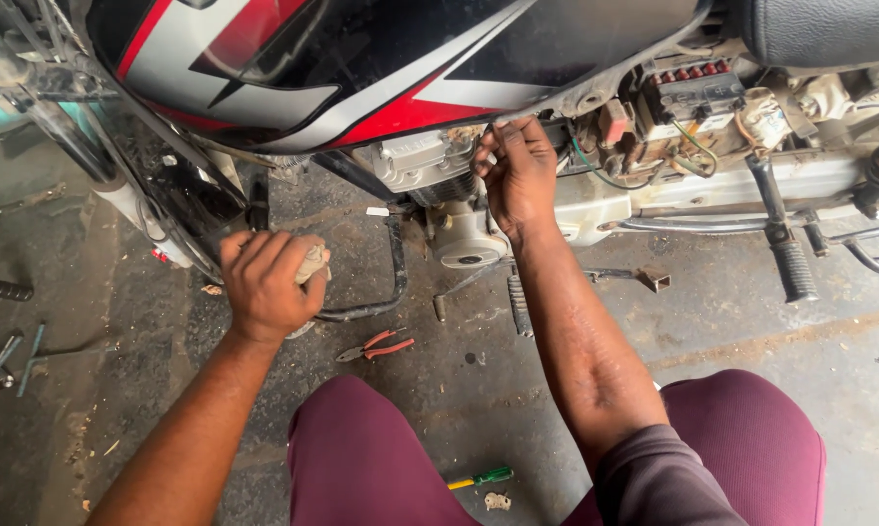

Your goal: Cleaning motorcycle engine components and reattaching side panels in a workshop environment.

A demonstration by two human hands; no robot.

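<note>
Maroon-trousered knees (381, 458) fill the bottom centre of the frame, person crouched on the concrete floor (731, 321) beside a motorcycle. Green-handled screwdriver (481, 477) lies on the floor between the knees, red-handled pliers (376, 346) a little further up, mid-frame.

Left hand (267, 282), centre left: fingers curled tight round a pale, crumpled rag (314, 263). Rag looks soft, light, compressible; bunching it in the fist like this is the sensible grip. Just beside it, the black engine guard bar (392, 278).

Right hand (517, 175), upper centre: raised to the underside of the black-red-white fuel tank (361, 68), fingers bent together at the top of the engine (430, 170). Fingertips seem to pinch something small; can't tell what, my guess is a cable or fitting. Anything there is likely stiff metal or thin wire, oily, so slippery; wiring near the exposed battery box (692, 97) at upper right looks fragile.

Hard to read:
- right fingertips hide the contact point
- most of the rag is hidden inside the fist
- tank, seat (829, 29) and front fork (40, 107) are cut off at the frame edges
- loose tools at far left, too blurred to name
</note>
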